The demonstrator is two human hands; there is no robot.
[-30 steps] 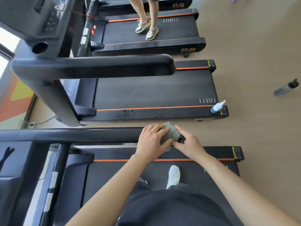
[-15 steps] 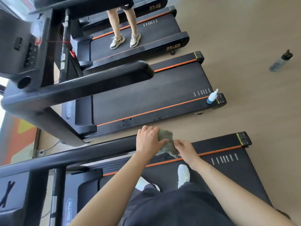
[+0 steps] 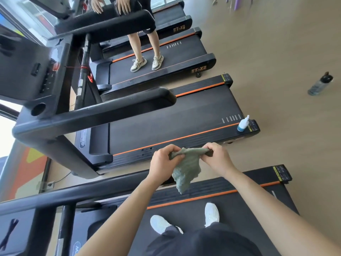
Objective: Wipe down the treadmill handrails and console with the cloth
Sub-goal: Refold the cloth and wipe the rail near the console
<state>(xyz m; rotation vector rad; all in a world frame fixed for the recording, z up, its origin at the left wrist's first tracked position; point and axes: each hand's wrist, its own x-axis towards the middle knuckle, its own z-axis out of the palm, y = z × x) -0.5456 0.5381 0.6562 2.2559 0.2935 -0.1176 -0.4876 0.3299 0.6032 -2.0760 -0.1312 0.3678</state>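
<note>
A grey-green cloth hangs between my two hands, stretched along its top edge and drooping to a point below. My left hand pinches its left corner and my right hand pinches its right corner. Both hold it just above the end of the black handrail of the treadmill I stand on. That rail runs from the lower left toward my hands. A corner of this treadmill's console shows at the bottom left. My white shoes stand on the belt below.
The neighbouring treadmill has its own handrail and console, and a small white spray bottle on its rear corner. Another person stands on the treadmill beyond. A dark-capped water bottle lies on the wooden floor.
My hands lifted the cloth off the handrail end and spread it open between them. The camera view tilted up and swung, showing more of the far treadmills.
</note>
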